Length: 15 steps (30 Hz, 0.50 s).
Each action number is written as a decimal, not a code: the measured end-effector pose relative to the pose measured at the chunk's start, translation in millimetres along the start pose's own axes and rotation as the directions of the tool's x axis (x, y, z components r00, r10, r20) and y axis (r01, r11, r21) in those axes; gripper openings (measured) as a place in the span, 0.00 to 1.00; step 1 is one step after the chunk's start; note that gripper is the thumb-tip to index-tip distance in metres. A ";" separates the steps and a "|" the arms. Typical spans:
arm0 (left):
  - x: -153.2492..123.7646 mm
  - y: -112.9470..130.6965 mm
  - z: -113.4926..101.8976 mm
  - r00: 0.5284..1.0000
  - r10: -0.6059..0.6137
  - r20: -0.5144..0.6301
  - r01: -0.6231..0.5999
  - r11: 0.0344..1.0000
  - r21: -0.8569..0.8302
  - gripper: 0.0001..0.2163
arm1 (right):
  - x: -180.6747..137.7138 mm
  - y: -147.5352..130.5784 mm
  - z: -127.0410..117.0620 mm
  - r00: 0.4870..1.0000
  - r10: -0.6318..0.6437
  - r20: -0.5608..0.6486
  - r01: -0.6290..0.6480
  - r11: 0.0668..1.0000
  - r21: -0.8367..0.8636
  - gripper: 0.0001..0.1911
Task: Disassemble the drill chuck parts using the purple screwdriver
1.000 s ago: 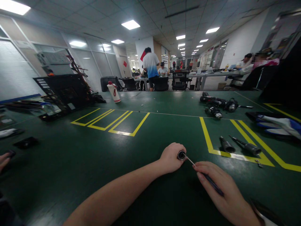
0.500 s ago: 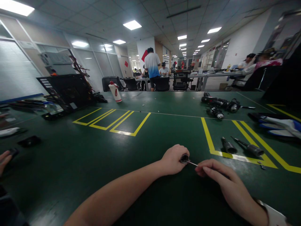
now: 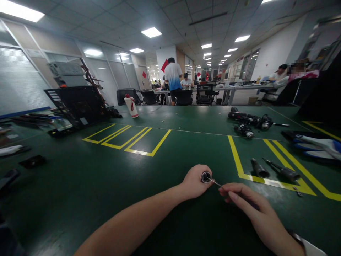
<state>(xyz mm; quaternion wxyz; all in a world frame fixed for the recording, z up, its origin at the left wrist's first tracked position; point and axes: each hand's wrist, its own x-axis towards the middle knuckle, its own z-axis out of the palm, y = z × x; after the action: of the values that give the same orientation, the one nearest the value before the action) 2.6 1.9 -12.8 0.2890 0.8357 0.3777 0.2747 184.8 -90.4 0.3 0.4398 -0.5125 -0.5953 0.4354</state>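
Note:
My left hand [image 3: 195,181] is closed around a small black cylindrical part [image 3: 205,176], its round open end facing me. My right hand [image 3: 249,208] pinches a thin screwdriver [image 3: 216,183] whose metal shaft points into the end of that part. Both hands rest low over the green table [image 3: 112,177], near its front edge.
Inside the yellow-taped area to the right lie a black cylinder [image 3: 259,169] and a black-handled tool [image 3: 283,171]. Further back sit several black parts [image 3: 249,122]. A white bottle [image 3: 132,105] and a black open case [image 3: 77,106] stand at the back left. People work at distant desks.
The screwdriver tip stays at the part's end while my right hand has shifted slightly along the handle. Another person's hand at the left edge has gone out of view.

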 end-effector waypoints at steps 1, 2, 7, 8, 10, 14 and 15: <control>-0.6 0.5 0.2 1.000 0.017 0.007 -0.018 0.999 0.030 0.06 | -1.1 -1.7 0.5 1.000 -0.030 -0.007 0.030 0.999 -0.045 0.11; -1.3 1.0 0.4 0.999 0.037 0.017 -0.038 0.997 0.063 0.05 | -2.2 -3.3 1.0 0.998 -0.059 -0.013 0.058 0.995 -0.082 0.10; -4.0 6.4 -1.5 0.983 0.137 0.123 -0.161 0.963 0.215 0.04 | -4.7 -5.0 -1.4 0.995 -0.096 0.006 0.096 0.986 -0.139 0.10; -4.1 8.2 -2.6 0.977 0.153 0.151 -0.186 0.954 0.234 0.04 | -3.9 -4.1 -3.0 0.997 -0.080 0.021 0.082 0.989 -0.127 0.11; -4.0 11.5 -4.8 0.963 0.179 0.203 -0.229 0.938 0.259 0.04 | -1.5 -1.5 -6.8 0.998 -0.039 0.048 0.043 0.996 -0.074 0.12; -3.8 14.6 -5.3 0.944 0.207 0.259 -0.280 0.914 0.292 0.04 | 1.0 1.5 -12.5 0.999 0.005 0.050 -0.006 0.999 0.035 0.13; -3.9 14.5 -4.7 0.942 0.211 0.261 -0.287 0.910 0.299 0.04 | 0.2 1.0 -13.0 0.999 -0.004 0.044 0.003 1.000 0.018 0.13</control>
<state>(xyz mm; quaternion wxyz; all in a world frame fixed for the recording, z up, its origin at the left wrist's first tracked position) 4.0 -7.8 -0.5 0.1467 0.9393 0.2734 0.1462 197.6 -89.2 2.3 0.4319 -0.4978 -0.6018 0.4511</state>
